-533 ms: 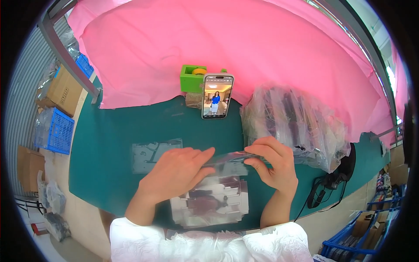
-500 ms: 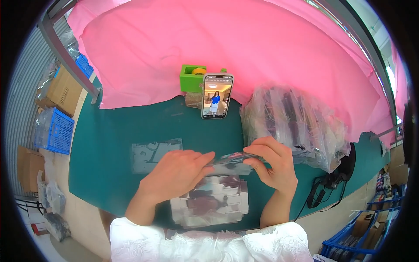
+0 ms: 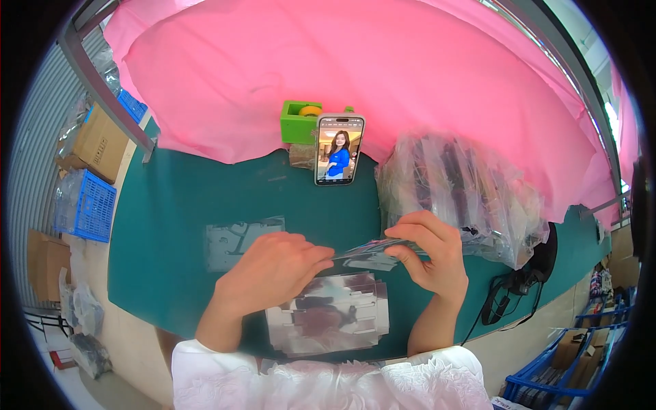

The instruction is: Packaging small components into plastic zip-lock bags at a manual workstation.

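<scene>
Between my two hands is a thin, glossy, clear plastic sheet (image 3: pixel 367 260), seen nearly edge-on above the table. My left hand (image 3: pixel 273 270) pinches its left end, with the fingers pressed together. The other end is gripped between the thumb and fingers of my right hand (image 3: pixel 435 254). Just below, near my body, lies a stack of shiny transparent sheets (image 3: pixel 328 316) with cut-out shapes. Another clear sheet (image 3: pixel 229 247) with pale outlines lies flat on the green table beyond my left wrist, partly covered by that hand.
A phone (image 3: pixel 339 152) showing a person stands against a green tape dispenser (image 3: pixel 298 130). Bulky clear plastic bags (image 3: pixel 458 195) lie right of it. A black strap and cable (image 3: pixel 523 281) rest at the right edge. Pink cloth (image 3: pixel 342 61) hangs behind; a blue crate (image 3: pixel 96 205) stands left.
The sheet between my hands has tilted to a thinner edge, and its lower part has lifted off the stack. Both hands moved only slightly. The picture on the phone changed.
</scene>
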The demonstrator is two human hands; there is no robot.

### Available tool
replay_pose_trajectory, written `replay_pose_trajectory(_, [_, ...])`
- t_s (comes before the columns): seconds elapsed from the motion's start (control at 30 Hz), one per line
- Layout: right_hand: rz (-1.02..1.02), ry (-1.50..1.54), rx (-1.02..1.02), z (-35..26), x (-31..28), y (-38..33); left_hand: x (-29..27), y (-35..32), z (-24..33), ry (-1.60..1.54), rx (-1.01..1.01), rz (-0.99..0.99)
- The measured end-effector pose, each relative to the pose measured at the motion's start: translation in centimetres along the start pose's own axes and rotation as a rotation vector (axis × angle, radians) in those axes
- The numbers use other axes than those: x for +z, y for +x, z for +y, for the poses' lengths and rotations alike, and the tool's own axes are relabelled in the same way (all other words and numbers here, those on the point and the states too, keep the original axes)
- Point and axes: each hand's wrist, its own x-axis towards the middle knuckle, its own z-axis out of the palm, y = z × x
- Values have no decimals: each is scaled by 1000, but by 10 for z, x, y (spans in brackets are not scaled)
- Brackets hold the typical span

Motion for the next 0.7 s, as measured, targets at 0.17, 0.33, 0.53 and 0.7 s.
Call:
replay_pose_trajectory(0.17, [-6,-24,58,1,-7,-5,-13,2,9,-46,-80,68])
replay_pose_trajectory(0.33, [4,-31,90,0,-11,-5,-3,-3,-1,-12,-51,67])
replay_pose_trajectory(0.53, [32,-30,83,1,-13,-5,-13,-1,4,-59,-79,61])
replay_pose_trajectory(0.7, [51,-28,85,3,-14,-7,-15,-3,0,-61,-94,76])
